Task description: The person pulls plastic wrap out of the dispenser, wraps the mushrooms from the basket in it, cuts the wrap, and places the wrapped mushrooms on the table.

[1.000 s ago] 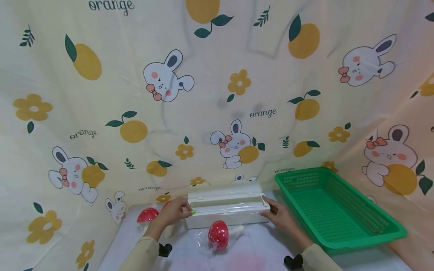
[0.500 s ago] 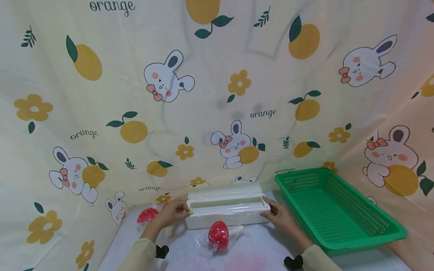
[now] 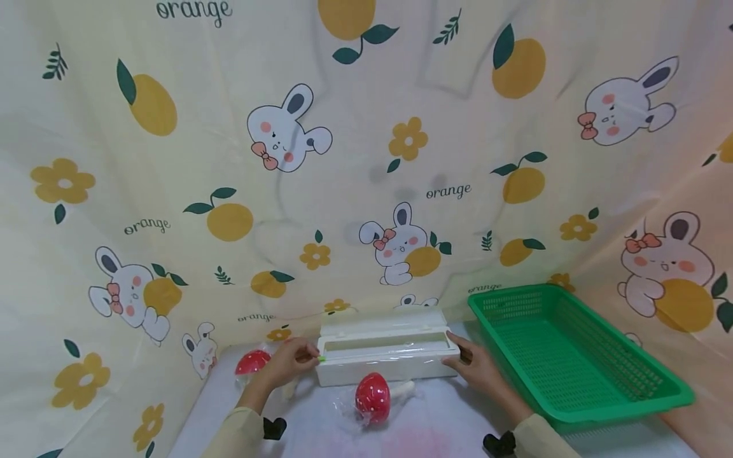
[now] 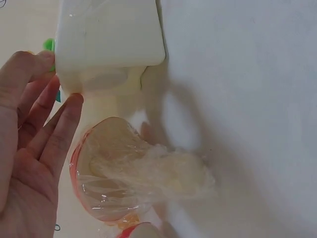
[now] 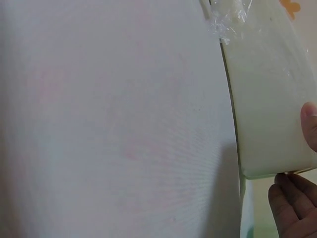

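Note:
A white cling film dispenser [image 3: 389, 369] lies on the table with its lid [image 3: 380, 321] raised at the back. Clear film spans its front and top edge. My left hand [image 3: 286, 366] is at the box's left end, thumb and finger pinching a small green slide cutter [image 4: 48, 45]. The right end is gripped by my right hand [image 3: 478, 369], thumb on the front face and fingers around the end. In front lies a red toy mushroom [image 3: 372, 399] with white dots, wrapped in clear plastic. Another wrapped mushroom [image 3: 252, 362] sits left of my left hand, which partly hides a pale stem [image 3: 289, 389].
A green plastic basket [image 3: 618, 407] stands at the right, close to my right forearm. Behind everything hangs a curtain [image 3: 343, 191] printed with rabbits and oranges. The table [image 3: 343, 445] has a white cover with a faint pink stain.
My left hand and the green slide cutter have shifted slightly left to the dispenser's left end. My right hand keeps its hold, and the head view has moved a little.

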{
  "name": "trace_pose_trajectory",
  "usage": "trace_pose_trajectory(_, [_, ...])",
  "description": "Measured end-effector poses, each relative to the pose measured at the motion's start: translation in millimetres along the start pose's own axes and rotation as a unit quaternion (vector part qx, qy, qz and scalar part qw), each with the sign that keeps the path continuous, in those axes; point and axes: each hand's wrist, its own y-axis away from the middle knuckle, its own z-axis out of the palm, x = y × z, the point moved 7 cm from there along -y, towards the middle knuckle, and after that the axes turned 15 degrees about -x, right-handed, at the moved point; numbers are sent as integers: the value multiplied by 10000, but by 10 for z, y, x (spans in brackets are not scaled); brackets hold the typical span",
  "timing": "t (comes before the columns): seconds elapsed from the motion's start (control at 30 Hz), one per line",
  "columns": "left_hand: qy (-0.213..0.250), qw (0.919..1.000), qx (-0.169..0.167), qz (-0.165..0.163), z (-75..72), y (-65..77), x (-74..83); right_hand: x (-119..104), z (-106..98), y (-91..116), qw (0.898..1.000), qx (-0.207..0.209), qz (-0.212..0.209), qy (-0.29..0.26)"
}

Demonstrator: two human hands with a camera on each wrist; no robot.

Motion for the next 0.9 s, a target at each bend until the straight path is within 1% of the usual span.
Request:
trace_pose_trajectory(0.17, [33, 10000, 79, -17, -5, 7, -18, -16, 8, -10, 10000, -35, -20, 44])
trace_pose_trajectory(0.4, [-11, 9999, 153, -41, 5, 30, -60, -24, 40, -23, 9995, -159, 199, 204])
trace_pose_trajectory(0.53, [-49, 9995, 287, -97, 28, 39, -72, -38, 67, -16, 9990, -274, 198, 287])
trace_pose_trajectory(0.6, [-203, 9987, 441, -123, 60, 51, -45, -43, 73, -5, 9990, -303, 190, 265])
trace_pose_trajectory(0.67, [-532, 9963, 676, -64, 107, 68, 17, -42, 68, 9, 9991, -303, 144, 273])
trace_pose_trajectory(0.7, [-812, 9931, 842, -13, 134, 79, 55, -39, 63, 16, 9991, -297, 136, 277])
trace_pose_trajectory(0.73, [-1119, 9883, 1031, 84, 160, 90, 101, -32, 57, 21, 9991, -289, 135, 271])
trace_pose_trajectory(0.77, [-1497, 9806, 1252, 199, 185, 99, 148, -28, 51, 24, 9991, -283, 121, 296])
trace_pose_trajectory(0.83, [-2197, 9593, 1716, 455, 231, 117, 235, -18, 41, 25, 9990, -286, 125, 323])
trace_pose_trajectory(0.9, [-2755, 9344, 2135, 729, 271, 133, 301, -15, 31, 21, 9990, -279, 153, 309])
